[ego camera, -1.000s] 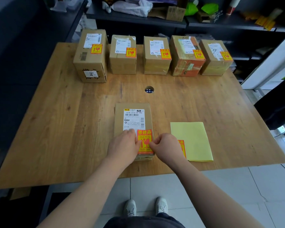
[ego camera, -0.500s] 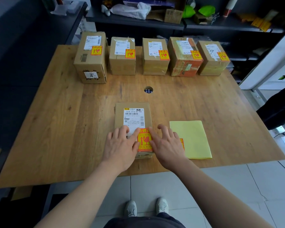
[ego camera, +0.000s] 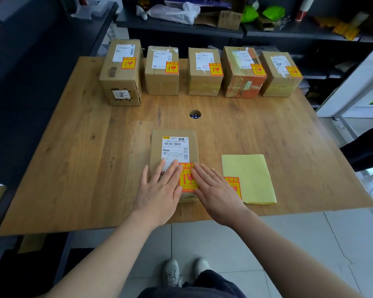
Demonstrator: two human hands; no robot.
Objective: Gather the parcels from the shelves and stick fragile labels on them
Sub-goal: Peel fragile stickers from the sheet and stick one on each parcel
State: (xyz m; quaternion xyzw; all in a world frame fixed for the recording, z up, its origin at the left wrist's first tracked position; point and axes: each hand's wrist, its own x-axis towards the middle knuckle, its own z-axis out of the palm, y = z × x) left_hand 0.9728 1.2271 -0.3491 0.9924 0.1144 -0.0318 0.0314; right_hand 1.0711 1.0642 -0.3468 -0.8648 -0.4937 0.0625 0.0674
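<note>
Flat and straight-fingered, the left hand [ego camera: 159, 190] and right hand [ego camera: 215, 190] pressed the label [ego camera: 186, 179] onto the parcel [ego camera: 172, 147]. Five labelled parcels lined the tabletop [ego camera: 73, 168] behind.

A: What reads on the near parcel [ego camera: 157, 147]?
B: Its white shipping label [ego camera: 174, 148] carries a barcode under a code line, roughly "502B G018 00 P00". The finer print is too small.
A: And the fragile sticker [ego camera: 186, 178]?
B: Headed 易碎品, with a broken-glass sign. The spare sticker [ego camera: 233, 183] on the yellow sheet [ego camera: 252, 173] shows the same heading.
A: The far boxes [ego camera: 204, 82]?
B: Same stickers, unreadable — the leftmost box [ego camera: 121, 80] has a white tag [ego camera: 121, 95] reading something like "10".
</note>
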